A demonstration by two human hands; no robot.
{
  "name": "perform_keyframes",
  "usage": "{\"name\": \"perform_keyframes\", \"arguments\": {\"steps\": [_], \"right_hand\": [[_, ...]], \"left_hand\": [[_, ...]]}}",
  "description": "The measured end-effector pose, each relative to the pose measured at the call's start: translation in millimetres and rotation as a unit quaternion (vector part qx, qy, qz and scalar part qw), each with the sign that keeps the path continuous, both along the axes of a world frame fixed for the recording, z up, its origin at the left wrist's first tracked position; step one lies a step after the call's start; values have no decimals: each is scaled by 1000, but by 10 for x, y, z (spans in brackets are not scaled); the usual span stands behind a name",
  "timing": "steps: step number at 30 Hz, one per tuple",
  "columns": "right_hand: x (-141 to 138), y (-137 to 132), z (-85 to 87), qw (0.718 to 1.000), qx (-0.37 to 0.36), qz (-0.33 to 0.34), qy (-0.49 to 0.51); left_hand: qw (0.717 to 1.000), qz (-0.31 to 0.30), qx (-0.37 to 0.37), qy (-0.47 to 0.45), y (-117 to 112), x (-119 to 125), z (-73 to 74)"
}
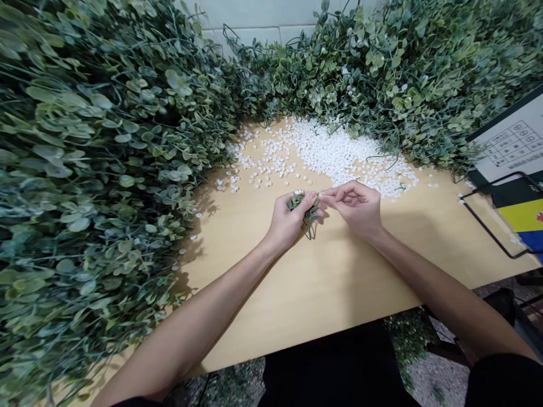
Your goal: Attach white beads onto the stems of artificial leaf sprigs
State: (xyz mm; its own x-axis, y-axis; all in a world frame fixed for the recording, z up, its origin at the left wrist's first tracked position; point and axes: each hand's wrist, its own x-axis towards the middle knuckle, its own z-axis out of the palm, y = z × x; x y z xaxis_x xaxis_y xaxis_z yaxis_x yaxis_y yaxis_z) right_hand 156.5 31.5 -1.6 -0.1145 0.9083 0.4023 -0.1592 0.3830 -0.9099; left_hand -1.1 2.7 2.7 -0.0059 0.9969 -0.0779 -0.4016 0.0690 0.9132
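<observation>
Near the middle of the table, my left hand (287,219) is closed around a small sprig of artificial greenery (310,216), whose leaves and bent stem stick out past the fingers. White bits show at the top of the sprig. My right hand (357,207) comes in from the right with thumb and forefinger pinched together at the sprig's edge. What lies between those fingertips is too small to make out. Just beyond both hands spreads a pile of small white bead-like pieces (328,151).
Bushy artificial greenery is heaped at the left (106,186) and along the back (382,85) of the wooden table (271,316). At the right edge stand a printed sheet (515,141) and a black wire rack (483,223). More greenery (409,345) lies below the table.
</observation>
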Motion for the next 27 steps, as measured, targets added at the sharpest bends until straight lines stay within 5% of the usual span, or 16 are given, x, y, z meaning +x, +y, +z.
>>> {"name": "perform_keyframes", "arguments": {"steps": [27], "right_hand": [[-40,-92,-119,996,72,-42,-30]], "left_hand": [[1000,-20,9,-7,9,-7,-10]]}}
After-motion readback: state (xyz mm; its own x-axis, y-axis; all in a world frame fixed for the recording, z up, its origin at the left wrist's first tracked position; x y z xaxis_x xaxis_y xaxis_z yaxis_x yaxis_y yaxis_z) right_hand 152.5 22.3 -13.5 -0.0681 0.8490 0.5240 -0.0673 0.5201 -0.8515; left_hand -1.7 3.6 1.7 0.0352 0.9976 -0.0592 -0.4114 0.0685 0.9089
